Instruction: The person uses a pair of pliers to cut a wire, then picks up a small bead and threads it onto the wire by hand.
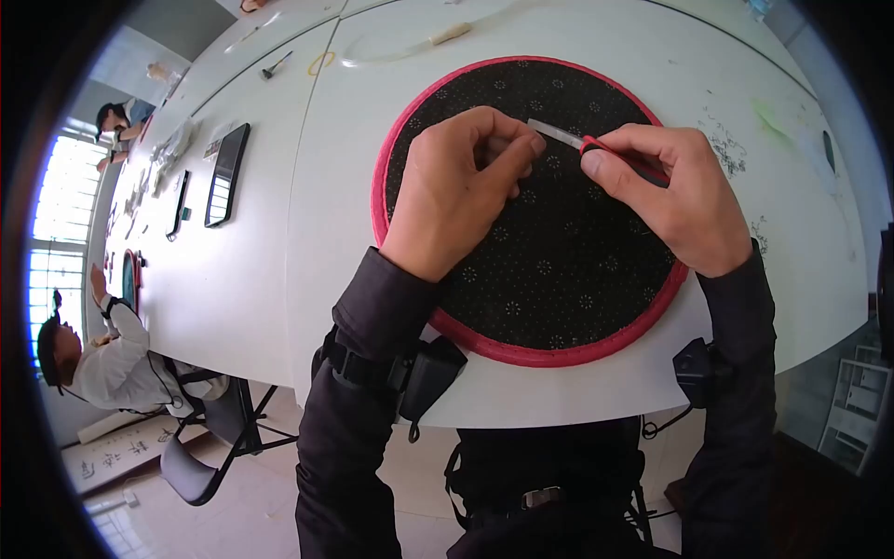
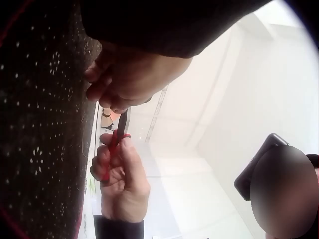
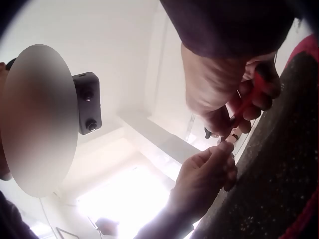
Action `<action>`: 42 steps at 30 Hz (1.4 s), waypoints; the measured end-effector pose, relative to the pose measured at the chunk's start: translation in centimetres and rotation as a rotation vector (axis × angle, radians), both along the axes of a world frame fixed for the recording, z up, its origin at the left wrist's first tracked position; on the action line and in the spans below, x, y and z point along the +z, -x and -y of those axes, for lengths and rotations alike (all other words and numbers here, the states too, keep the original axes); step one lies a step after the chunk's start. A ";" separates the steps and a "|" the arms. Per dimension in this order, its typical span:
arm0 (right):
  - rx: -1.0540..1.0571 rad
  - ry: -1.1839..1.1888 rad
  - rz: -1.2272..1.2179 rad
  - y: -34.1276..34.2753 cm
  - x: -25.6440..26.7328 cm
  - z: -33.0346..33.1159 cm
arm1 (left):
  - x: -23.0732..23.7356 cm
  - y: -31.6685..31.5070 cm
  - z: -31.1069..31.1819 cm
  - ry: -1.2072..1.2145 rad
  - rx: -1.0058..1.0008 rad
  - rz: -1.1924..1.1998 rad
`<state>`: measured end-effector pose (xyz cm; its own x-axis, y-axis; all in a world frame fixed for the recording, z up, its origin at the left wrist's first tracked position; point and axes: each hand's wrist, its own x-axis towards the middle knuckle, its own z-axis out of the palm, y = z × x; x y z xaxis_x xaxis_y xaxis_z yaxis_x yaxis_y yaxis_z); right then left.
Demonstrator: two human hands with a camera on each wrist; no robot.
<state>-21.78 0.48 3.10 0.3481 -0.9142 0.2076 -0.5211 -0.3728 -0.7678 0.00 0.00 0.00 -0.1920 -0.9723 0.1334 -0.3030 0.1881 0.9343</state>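
Observation:
My right hand [image 1: 666, 182] grips a knife [image 1: 559, 134] by its red and black handle, with the narrow metal blade pointing left. In the left wrist view the blade [image 2: 122, 123] stands out between the two hands. My left hand [image 1: 461, 182] has curled fingers, its thumb and index fingertips close together right at the blade's tip; I cannot tell whether anything is pinched there. The right wrist view shows the left thumb overlapping the blade end. Beneath both hands lies a round black mat [image 1: 549, 252] with small white flower patterns and a red edge binding [image 1: 549, 357].
The mat lies on a white table [image 1: 326, 205]. To the left are a tablet [image 1: 226, 175] and a thin dark phone-like object [image 1: 177, 202]. A wooden-handled tool [image 1: 451, 34] and yellow ring [image 1: 321, 62] lie beyond. Another person [image 1: 102, 359] sits at the left.

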 end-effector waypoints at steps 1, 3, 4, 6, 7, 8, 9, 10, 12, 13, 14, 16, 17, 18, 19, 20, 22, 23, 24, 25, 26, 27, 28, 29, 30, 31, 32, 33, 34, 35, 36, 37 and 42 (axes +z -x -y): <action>-0.005 0.010 0.017 -0.1 0.0 0.0 | -0.1 0.1 0.0 0.015 0.006 -0.014; -0.018 0.012 0.047 -0.1 0.0 0.1 | 0.2 -0.1 0.2 0.041 0.013 -0.013; -0.023 -0.010 0.039 -0.1 0.2 0.0 | 0.2 0.0 0.1 0.036 0.016 -0.018; -0.024 -0.021 0.052 0.0 0.2 0.0 | 0.4 0.0 0.0 0.014 0.012 -0.010; -0.019 -0.009 0.065 0.0 0.0 0.0 | 0.4 0.0 0.0 -0.003 0.005 -0.004; -0.013 -0.002 0.078 0.1 -0.2 0.1 | 0.5 -0.1 0.0 -0.023 -0.002 0.003; -0.008 0.008 0.066 0.0 -0.4 0.1 | 0.5 -0.1 0.0 -0.021 -0.001 0.006; -0.003 0.018 0.054 0.0 -0.6 0.2 | 0.4 -0.2 0.1 -0.021 0.000 0.010; -0.004 0.022 0.031 0.1 -0.7 0.2 | 0.3 -0.2 0.1 -0.020 -0.004 0.010; -0.007 0.019 0.022 0.1 -0.8 0.2 | 0.3 -0.2 0.1 -0.017 -0.005 0.008; -0.009 0.017 0.012 0.0 -0.8 0.2 | 0.3 -0.2 0.0 -0.015 -0.006 0.006; -0.006 0.012 0.001 0.0 -0.7 0.2 | 0.2 -0.3 0.0 -0.019 -0.006 0.015; -0.004 0.010 -0.005 0.1 -0.7 0.2 | 0.3 -0.3 0.0 -0.021 -0.006 0.020; -0.004 0.012 -0.001 0.0 -0.8 0.3 | 0.3 -0.3 0.0 -0.022 -0.007 0.019; -0.004 0.014 0.004 0.0 -0.8 0.3 | 0.3 -0.3 0.0 -0.023 -0.009 0.017; -0.004 0.016 0.007 0.0 -0.8 0.3 | 0.4 -0.3 0.0 -0.023 -0.010 0.016; -0.007 0.018 0.000 0.0 -0.7 0.2 | 0.3 -0.3 0.0 -0.021 -0.011 0.026; -0.009 0.020 -0.003 -0.1 -0.7 0.1 | 0.3 -0.3 0.0 -0.020 -0.011 0.031; -0.012 0.020 0.003 -0.1 -0.6 0.1 | 0.3 -0.3 0.0 -0.021 -0.012 0.032; -0.015 0.021 0.008 -0.1 -0.6 0.0 | 0.3 -0.3 0.0 -0.021 -0.013 0.032; -0.019 0.023 0.012 -0.1 -0.5 0.0 | 0.4 -0.2 0.1 -0.020 -0.016 0.032; -0.025 0.026 0.016 0.0 -0.4 0.0 | 0.4 -0.2 0.1 -0.018 -0.022 0.029; -0.031 0.029 0.019 0.0 -0.3 0.0 | 0.3 -0.2 0.0 -0.015 -0.028 0.025; -0.036 0.031 0.023 0.0 -0.3 0.0 | 0.3 -0.2 0.0 -0.013 -0.033 0.021; -0.038 0.016 0.044 0.0 -0.2 0.0 | 0.3 -0.2 0.0 -0.013 -0.036 0.021; -0.040 0.001 0.064 0.0 -0.2 -0.1 | 0.3 -0.2 0.1 -0.012 -0.039 0.021; -0.041 -0.014 0.085 0.0 -0.2 -0.1 | 0.3 -0.3 0.1 -0.011 -0.042 0.020; -0.039 -0.019 0.084 0.0 -0.2 0.0 | 0.2 -0.3 0.1 -0.013 -0.041 0.016; -0.037 -0.023 0.083 0.1 -0.3 0.1 | 0.2 -0.3 0.1 -0.015 -0.039 0.012; -0.035 -0.028 0.082 0.1 -0.4 0.1 | 0.1 -0.4 0.2 -0.018 -0.038 0.008; -0.027 -0.040 0.085 0.1 -0.6 0.2 | 0.1 -0.4 0.2 -0.020 -0.038 0.011; -0.018 -0.051 0.088 0.0 -0.7 0.2 | 0.1 -0.5 0.3 -0.023 -0.036 0.013; 0.014 -0.060 0.042 -0.3 -0.6 0.3 | -0.2 -0.6 0.4 0.000 -0.026 0.000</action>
<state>-21.48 0.18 2.45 0.3527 -0.9206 0.1678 -0.4829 -0.3326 -0.8100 0.60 -0.35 -0.21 -0.2173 -0.9670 0.1332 -0.2979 0.1957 0.9343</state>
